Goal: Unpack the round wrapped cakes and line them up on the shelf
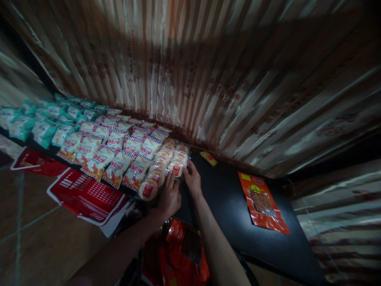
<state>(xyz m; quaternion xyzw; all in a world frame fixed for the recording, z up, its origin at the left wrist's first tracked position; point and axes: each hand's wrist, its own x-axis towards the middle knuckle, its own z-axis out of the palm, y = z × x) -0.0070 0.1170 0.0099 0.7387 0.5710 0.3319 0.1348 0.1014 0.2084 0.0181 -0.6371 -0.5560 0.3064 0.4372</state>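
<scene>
Clear-wrapped round crackers [149, 189] with red labels stand in two rows on the black shelf [220, 198]. Both my hands are at the front of the right row, on a wrapped cracker [176, 168] there. My left hand [170, 198] lays its fingertips on the lower front of this packet. My right hand [192, 178] pinches its right edge between thumb and fingers. To the left of the crackers, white and orange snack bags [137, 171] with striped tops lean in several rows.
Teal snack bags [44, 131] fill the shelf's far left. An orange packet [263, 202] lies on the right, and a small yellow packet [208, 158] near the back. Red baskets [86, 194] sit below the front edge, beside more orange packets [184, 258]. Pleated sheeting [190, 79] hangs behind.
</scene>
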